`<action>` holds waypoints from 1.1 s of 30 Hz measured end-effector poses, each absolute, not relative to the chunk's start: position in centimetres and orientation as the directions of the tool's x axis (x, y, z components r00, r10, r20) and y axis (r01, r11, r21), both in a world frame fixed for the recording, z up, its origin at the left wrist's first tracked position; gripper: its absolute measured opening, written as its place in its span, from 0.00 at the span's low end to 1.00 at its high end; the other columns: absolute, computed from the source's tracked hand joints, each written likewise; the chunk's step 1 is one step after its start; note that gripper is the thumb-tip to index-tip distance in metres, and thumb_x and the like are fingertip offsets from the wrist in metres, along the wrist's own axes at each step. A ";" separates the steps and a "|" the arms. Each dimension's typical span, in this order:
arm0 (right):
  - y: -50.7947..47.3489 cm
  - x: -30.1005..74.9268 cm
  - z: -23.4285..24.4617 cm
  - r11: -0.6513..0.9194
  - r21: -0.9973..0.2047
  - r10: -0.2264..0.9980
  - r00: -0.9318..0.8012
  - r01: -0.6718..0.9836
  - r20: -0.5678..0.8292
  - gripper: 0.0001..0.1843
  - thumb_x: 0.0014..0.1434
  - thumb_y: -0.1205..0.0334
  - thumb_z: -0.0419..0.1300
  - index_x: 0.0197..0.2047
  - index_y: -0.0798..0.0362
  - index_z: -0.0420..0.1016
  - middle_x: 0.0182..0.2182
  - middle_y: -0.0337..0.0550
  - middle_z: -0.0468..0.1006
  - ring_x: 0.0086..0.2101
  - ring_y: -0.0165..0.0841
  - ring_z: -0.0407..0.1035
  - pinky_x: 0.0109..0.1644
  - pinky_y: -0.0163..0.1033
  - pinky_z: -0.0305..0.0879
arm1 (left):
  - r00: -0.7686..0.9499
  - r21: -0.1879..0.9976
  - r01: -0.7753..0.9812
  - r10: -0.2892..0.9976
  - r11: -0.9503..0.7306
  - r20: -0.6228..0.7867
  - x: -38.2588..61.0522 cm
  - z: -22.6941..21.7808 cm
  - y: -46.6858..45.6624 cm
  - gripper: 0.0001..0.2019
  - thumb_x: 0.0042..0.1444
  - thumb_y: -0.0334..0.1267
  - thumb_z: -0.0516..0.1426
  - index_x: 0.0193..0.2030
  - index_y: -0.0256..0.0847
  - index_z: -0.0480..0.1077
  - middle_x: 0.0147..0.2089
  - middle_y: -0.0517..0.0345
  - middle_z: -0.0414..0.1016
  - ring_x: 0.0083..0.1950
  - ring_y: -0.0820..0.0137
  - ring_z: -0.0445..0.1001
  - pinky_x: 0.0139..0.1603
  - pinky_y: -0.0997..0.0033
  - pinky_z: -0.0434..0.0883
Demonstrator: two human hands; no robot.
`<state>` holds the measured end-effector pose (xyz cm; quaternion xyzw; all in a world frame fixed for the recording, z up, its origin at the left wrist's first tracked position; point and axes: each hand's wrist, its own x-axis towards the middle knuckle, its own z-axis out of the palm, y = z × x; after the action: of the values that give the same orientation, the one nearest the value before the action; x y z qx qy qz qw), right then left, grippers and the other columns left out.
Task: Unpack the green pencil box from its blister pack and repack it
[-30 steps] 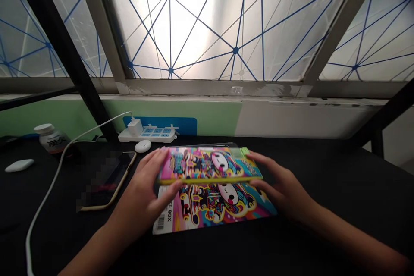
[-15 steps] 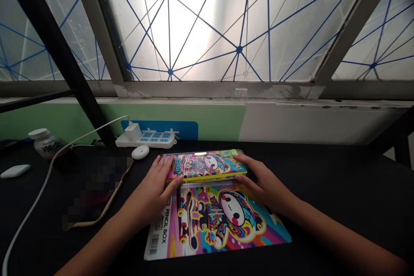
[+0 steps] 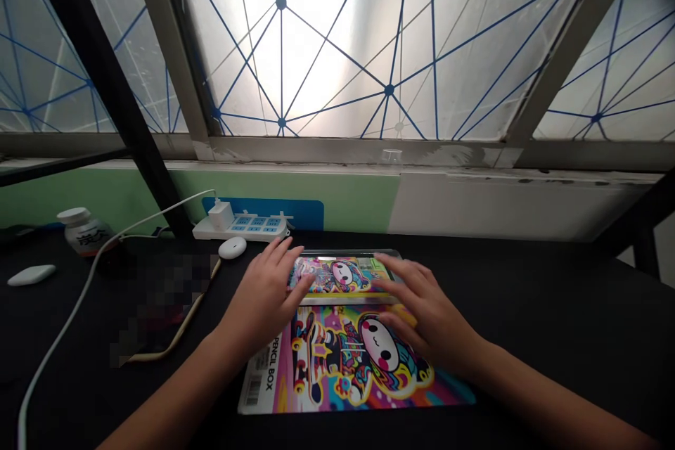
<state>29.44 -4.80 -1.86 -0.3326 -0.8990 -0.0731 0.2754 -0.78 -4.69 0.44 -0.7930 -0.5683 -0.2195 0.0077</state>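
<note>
A colourful pencil box (image 3: 337,274) with a cartoon print lies flat on the black table, just beyond its printed card sleeve (image 3: 342,365), which reads "PENCIL BOX". My left hand (image 3: 266,292) rests on the box's left end with the fingers spread. My right hand (image 3: 427,313) hovers over the box's right end and the top right of the card, its fingers stretched out and apart. Neither hand grips anything.
A phone (image 3: 169,302) lies left of my left hand, partly blurred. Behind are a white power strip (image 3: 242,227) with a charger and cable, a small white oval device (image 3: 233,247), a bottle (image 3: 84,232) and a white mouse-like object (image 3: 31,274). A window wall closes off the back.
The box was held up above the card, then set down on the table beyond it. Both hands have let go of its ends and now lie open over it.
</note>
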 end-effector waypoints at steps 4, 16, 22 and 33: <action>-7.5 27.5 -1.1 0.925 -0.046 0.351 -0.804 0.376 0.481 0.17 0.69 0.54 0.56 0.55 0.55 0.72 0.51 0.56 0.78 0.50 0.43 0.72 0.54 0.48 0.67 | 0.342 0.208 0.889 0.894 -0.408 0.291 2.1 1.7 -3.8 0.30 0.68 0.57 0.47 0.68 0.40 0.64 0.74 0.45 0.56 0.76 0.51 0.47 0.70 0.46 0.57; -8.1 27.7 0.6 0.767 -0.425 0.518 -0.855 0.481 -0.033 0.43 0.62 0.39 0.60 0.74 0.45 0.53 0.71 0.51 0.55 0.68 0.52 0.52 0.70 0.62 0.45 | 0.348 0.175 0.912 0.926 -0.370 0.144 1.6 -1.0 -1.3 0.34 0.68 0.60 0.42 0.72 0.40 0.59 0.75 0.46 0.52 0.76 0.51 0.48 0.71 0.43 0.52; -8.7 27.8 0.9 0.764 -0.408 0.573 -0.817 0.501 0.069 0.25 0.64 0.41 0.59 0.56 0.47 0.76 0.57 0.49 0.76 0.55 0.45 0.70 0.61 0.50 0.63 | 0.346 0.196 0.908 0.927 -0.369 0.144 0.5 -1.0 -1.2 0.34 0.67 0.62 0.43 0.71 0.43 0.61 0.75 0.49 0.54 0.76 0.50 0.49 0.70 0.44 0.54; -8.6 27.0 -1.4 0.562 -0.169 0.825 -0.536 0.810 0.177 0.27 0.62 0.45 0.63 0.56 0.55 0.71 0.45 0.54 0.76 0.44 0.48 0.70 0.46 0.51 0.68 | 0.303 0.187 0.928 0.945 -0.323 0.126 -0.6 -0.9 -0.7 0.34 0.67 0.60 0.43 0.71 0.40 0.60 0.74 0.47 0.56 0.75 0.51 0.50 0.70 0.43 0.53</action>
<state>27.01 -8.56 -1.38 -0.4667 -0.8758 0.0332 0.1188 -0.56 -0.74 -0.89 -0.8063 -0.5806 -0.1066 -0.0395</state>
